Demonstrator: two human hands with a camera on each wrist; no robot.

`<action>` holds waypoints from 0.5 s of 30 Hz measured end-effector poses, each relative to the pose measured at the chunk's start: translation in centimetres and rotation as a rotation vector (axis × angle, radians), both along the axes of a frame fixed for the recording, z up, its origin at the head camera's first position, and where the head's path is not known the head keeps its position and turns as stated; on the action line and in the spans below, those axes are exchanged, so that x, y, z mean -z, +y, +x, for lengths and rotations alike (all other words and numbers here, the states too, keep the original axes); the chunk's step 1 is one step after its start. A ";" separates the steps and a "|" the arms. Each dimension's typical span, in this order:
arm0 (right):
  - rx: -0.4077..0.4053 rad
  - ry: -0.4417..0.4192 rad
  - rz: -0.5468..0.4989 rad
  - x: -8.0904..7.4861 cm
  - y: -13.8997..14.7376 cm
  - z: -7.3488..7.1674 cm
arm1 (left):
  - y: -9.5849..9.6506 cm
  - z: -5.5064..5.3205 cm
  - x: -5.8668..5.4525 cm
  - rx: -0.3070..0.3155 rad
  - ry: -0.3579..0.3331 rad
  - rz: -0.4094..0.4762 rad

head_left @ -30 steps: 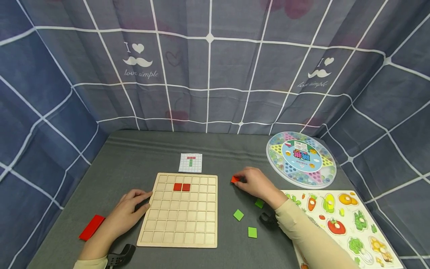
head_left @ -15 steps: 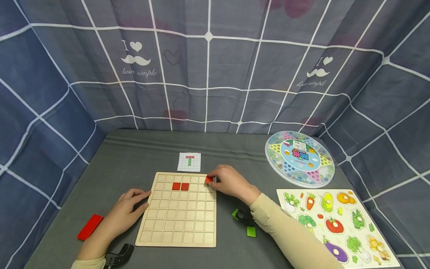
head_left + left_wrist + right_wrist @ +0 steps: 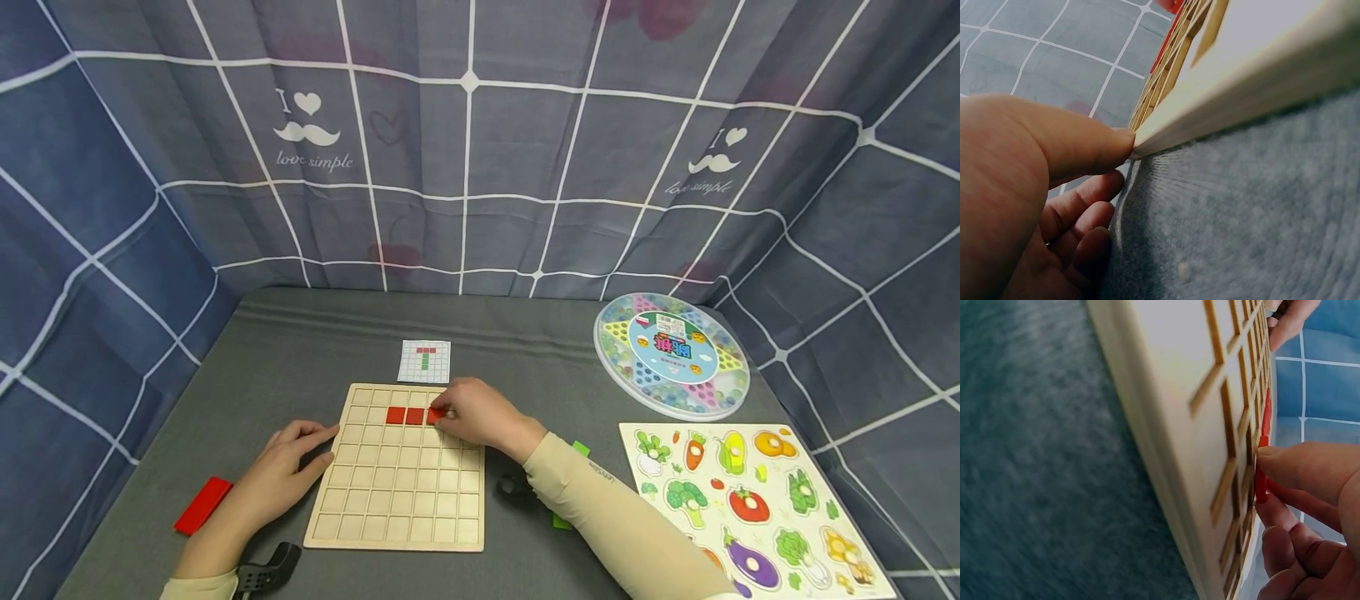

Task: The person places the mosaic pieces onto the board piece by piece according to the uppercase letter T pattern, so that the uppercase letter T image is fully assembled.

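Gray tbl (image 3: 315,350), grid bd (image 3: 397,477), veg bd (image 3: 780,508)

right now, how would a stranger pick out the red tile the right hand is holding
Find the pale wooden grid board on the grey table. Near its far edge, two red tiles lie side by side. The held tile is just right of them, the only one the right hand pinches.
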State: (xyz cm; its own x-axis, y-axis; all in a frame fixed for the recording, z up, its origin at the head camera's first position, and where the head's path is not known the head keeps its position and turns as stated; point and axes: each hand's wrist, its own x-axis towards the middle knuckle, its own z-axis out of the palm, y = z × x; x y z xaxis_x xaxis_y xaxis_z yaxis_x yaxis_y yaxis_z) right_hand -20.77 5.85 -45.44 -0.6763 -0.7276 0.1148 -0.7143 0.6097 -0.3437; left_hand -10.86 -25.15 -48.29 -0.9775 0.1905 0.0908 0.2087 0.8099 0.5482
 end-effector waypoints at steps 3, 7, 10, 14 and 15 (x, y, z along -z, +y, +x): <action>0.021 -0.014 0.014 0.3 -0.1 0.1 | 0.0 -0.1 0.0 0.000 -0.002 0.001; 0.025 -0.013 0.011 0.5 -0.2 0.1 | 0.0 -0.1 -0.1 0.003 -0.002 -0.003; 0.023 -0.012 0.010 0.4 -0.2 0.1 | 0.0 -0.1 -0.1 0.006 -0.002 -0.003; 0.018 -0.014 0.012 0.3 -0.1 0.2 | 0.0 0.0 -0.2 0.009 -0.011 -0.001; 0.016 -0.015 0.009 0.2 0.0 0.2 | 0.0 0.0 -0.2 0.009 -0.015 0.002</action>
